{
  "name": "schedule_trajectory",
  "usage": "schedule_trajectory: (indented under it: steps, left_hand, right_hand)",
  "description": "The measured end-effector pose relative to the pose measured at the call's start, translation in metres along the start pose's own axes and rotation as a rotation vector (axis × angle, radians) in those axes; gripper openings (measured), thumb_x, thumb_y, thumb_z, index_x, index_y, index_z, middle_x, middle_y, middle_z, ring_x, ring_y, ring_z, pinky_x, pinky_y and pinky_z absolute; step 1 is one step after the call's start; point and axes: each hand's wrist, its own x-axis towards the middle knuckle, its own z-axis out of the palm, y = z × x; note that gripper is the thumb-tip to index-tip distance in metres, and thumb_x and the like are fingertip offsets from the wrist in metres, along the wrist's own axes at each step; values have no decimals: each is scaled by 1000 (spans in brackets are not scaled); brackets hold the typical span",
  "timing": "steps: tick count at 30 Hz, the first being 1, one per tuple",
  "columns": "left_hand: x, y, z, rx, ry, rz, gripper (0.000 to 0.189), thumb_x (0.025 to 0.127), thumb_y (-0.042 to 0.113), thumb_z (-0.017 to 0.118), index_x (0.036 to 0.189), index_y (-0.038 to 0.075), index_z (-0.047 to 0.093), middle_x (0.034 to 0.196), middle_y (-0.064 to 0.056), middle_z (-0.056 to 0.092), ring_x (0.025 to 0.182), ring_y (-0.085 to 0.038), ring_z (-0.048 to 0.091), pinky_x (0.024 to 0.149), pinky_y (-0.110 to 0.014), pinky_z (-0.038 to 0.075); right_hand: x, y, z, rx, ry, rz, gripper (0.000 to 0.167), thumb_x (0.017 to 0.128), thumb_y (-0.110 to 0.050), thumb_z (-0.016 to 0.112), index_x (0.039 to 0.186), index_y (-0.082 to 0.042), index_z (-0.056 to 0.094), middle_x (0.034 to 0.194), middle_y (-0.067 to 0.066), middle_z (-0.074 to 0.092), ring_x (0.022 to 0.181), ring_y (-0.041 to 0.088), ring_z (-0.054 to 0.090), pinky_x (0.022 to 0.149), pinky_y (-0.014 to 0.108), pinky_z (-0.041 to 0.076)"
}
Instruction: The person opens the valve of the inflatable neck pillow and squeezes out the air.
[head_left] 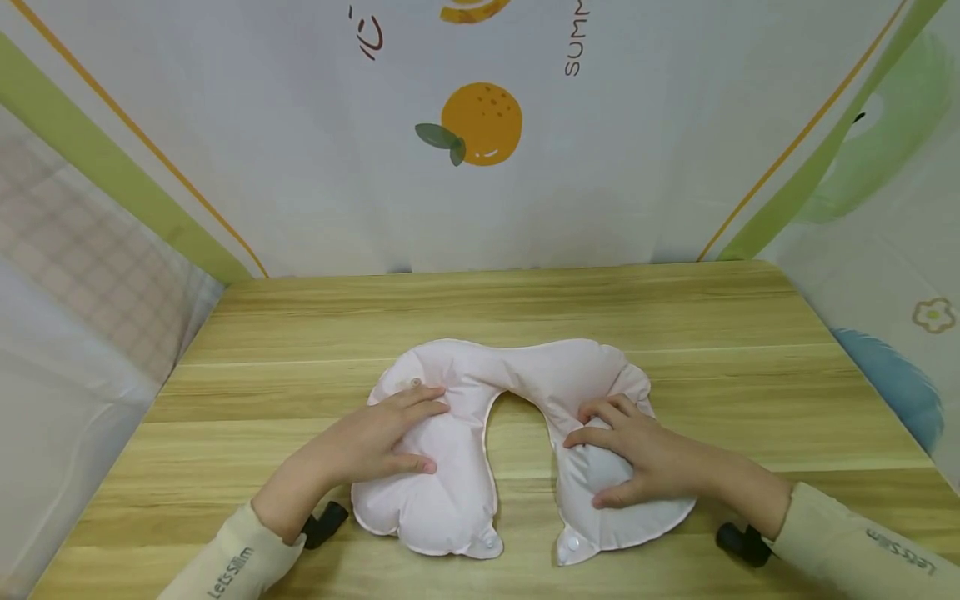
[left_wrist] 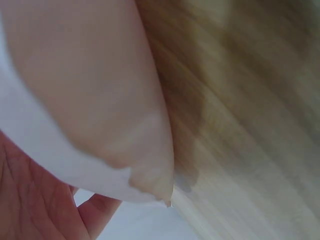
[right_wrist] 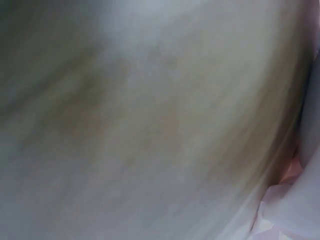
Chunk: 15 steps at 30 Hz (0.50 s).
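Note:
A pale pink U-shaped inflatable neck pillow (head_left: 525, 364) lies puffed up on the table, its two ends toward me. On its left arm rests my left hand (head_left: 382, 437), fingers spread and thumb apart. My right hand (head_left: 645, 454) presses on the right arm with slightly bent fingers. Each end carries a small tab with a snap button (head_left: 573, 544), and a small round valve (head_left: 416, 382) shows near the upper left. In the left wrist view the pillow's underside (left_wrist: 90, 85) bulges beside my palm (left_wrist: 35, 200). Only a pillow edge (right_wrist: 295, 207) enters the blurred right wrist view.
The wood-grain table (head_left: 517, 308) reaches back to a white curtain (head_left: 315, 167) printed with an orange. More printed fabric hangs along both sides. Black wrist mounts (head_left: 326, 525) sit under each wrist, close to the tabletop, beside the cream sleeves (head_left: 232, 554).

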Motion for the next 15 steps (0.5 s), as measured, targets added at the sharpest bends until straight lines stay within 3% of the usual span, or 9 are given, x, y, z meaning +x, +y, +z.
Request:
schedule_trajectory:
  steps: [15]
  left_hand:
    - [1, -1, 2, 10, -28, -5, 69, 89, 45, 71, 143, 8, 51, 156, -13, 42, 146, -43, 34, 115, -60, 32]
  right_hand:
    - [1, 1, 1, 4, 8, 6, 55, 77, -62, 75, 123, -36, 58, 128, -8, 46, 121, 16, 36, 94, 48, 42]
